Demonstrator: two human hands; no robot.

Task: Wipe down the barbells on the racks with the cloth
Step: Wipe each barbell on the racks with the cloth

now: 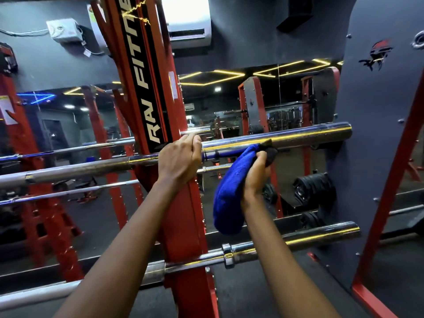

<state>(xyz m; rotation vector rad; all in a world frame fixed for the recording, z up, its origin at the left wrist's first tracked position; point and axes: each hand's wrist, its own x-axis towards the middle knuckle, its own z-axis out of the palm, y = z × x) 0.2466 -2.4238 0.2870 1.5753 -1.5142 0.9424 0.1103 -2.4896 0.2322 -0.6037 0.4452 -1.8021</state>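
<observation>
Blue terry cloth hangs bunched from the right hand, whose grip is clamped on it, pressing its top end to the thick sleeve of the upper chrome steel barbell. The left hand has its grip curled round that bar beside the red steel rack upright. I'd judge the wiping is under way on this bar. Whether the lower chrome barbell has been done, I can't tell.

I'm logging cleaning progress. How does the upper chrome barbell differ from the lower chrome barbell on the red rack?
The left hand grips the upper chrome barbell beside the red rack upright; no hand holds the lower chrome barbell. The right hand holds the blue cloth against the upper barbell's sleeve; no cloth touches the lower one. Both lie across the rack, thick sleeves pointing right.
</observation>
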